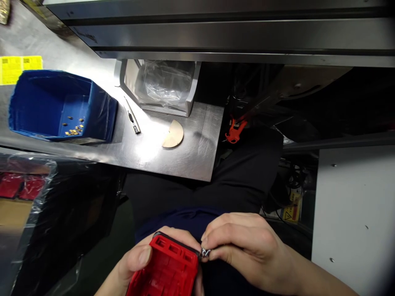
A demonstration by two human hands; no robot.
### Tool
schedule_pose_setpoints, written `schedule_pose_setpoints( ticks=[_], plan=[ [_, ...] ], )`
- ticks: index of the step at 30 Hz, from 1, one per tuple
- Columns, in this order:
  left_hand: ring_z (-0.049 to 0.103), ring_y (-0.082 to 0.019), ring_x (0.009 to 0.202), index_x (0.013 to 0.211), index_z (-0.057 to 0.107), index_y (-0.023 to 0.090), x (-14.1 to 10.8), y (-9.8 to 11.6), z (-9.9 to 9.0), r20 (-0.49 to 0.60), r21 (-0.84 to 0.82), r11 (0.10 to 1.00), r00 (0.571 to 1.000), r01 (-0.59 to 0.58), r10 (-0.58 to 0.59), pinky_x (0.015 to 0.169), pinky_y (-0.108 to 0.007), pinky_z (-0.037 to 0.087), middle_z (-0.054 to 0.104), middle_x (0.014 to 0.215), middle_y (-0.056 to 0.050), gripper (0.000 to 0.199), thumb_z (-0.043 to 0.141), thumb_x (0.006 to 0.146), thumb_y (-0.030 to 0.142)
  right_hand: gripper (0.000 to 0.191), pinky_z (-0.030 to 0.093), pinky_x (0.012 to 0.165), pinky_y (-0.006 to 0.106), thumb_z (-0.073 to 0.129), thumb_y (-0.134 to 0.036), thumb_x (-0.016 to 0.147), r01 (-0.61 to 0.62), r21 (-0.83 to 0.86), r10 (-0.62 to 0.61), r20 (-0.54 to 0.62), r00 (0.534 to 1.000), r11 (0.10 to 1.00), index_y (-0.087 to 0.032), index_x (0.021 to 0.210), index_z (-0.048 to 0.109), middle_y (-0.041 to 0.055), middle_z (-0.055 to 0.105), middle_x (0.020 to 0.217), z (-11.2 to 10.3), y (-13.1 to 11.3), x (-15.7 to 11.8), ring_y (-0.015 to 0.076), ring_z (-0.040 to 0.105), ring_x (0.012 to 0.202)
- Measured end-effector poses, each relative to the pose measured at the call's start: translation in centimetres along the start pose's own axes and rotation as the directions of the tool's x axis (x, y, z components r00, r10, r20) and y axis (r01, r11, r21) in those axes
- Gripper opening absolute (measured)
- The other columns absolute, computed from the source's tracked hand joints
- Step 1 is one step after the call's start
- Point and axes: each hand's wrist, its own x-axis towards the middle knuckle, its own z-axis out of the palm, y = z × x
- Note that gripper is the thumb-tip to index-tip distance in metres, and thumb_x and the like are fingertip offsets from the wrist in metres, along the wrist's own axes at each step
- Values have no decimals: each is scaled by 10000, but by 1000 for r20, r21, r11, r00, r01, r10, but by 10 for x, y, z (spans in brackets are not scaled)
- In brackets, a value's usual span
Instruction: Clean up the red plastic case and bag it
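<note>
A red plastic case [168, 267] with a black edge is at the bottom centre, its hollow inside facing up. My left hand [138, 257] is wrapped round it, the thumb on its left rim and fingers behind it. My right hand [247, 246] pinches a small shiny metal piece [205, 252] between thumb and fingertips, right at the case's upper right corner. Whether the metal piece is attached to the case cannot be made out.
A metal table [197, 156] holds a blue bin [105, 111] with small brass pieces, a cutter [132, 116], a half-round disc [174, 135] and a grey tray [166, 110] with clear bags. An orange tool [236, 130] lies beyond the table's right edge.
</note>
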Motion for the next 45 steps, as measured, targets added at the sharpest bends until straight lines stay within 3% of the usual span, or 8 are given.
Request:
schedule_pose_setpoints(
  ticks=[9,15,27,32,35,39,42,45],
  plan=[
    [773,-348,912,1263,688,69,-4,-5,-2,-39,51,999,999,-1,3,760,-375,603,796,1017,-203,700,635,882,654,102,599,883,237,675,-150,984,-4,-10,4,-18,1000,1000,-148,1080,707,67,773,1020,2,2,-3,148,732,963],
    [757,-356,1021,1344,617,52,-4,-3,-8,68,5,1000,998,14,-14,871,-440,606,765,1116,-252,735,631,889,628,103,602,885,216,682,-125,975,34,-45,-34,-15,999,998,-134,1074,706,73,778,1016,2,2,-2,142,739,960],
    [773,-345,918,1291,675,82,-7,0,-4,-51,10,997,995,82,-81,800,-416,612,788,1015,-213,707,606,889,660,134,619,865,232,650,-20,943,158,-92,-164,-63,985,983,-86,1033,724,112,792,966,6,9,-3,172,759,939],
    [777,-359,866,1247,697,24,-1,2,1,-91,-5,992,988,123,-123,757,-400,624,782,970,-243,735,663,843,638,39,588,755,247,758,-102,880,-111,171,104,50,993,979,-141,878,750,61,766,871,-20,25,0,159,732,802],
    [776,-365,868,1283,675,22,1,1,4,-133,-18,996,987,85,-87,756,-397,615,772,967,-250,749,631,868,644,67,554,749,263,756,-236,912,-249,232,281,-114,953,940,-193,957,729,29,738,913,-34,47,8,157,697,819],
    [762,-340,935,1382,615,173,3,0,0,-124,-42,998,991,-56,50,836,-409,579,745,1069,-194,685,522,936,685,95,521,829,262,704,-267,952,-353,-83,300,-371,879,932,-244,1043,712,-7,743,997,-31,79,35,152,686,898],
    [715,-318,1068,1374,619,192,3,2,-5,-229,-12,988,962,-157,150,996,-447,524,717,1179,-181,613,503,976,643,96,517,832,269,667,-250,972,-357,-400,188,-402,896,844,-258,1064,692,-21,749,1034,-22,97,61,158,691,928],
    [675,-346,1173,1479,538,153,-2,2,-8,-378,15,983,909,-181,174,1072,-484,481,703,1254,-204,623,504,1002,552,92,506,869,331,640,-259,987,-332,-546,117,-391,913,769,-245,1072,673,7,745,1022,-18,112,88,207,683,950]
  ],
)
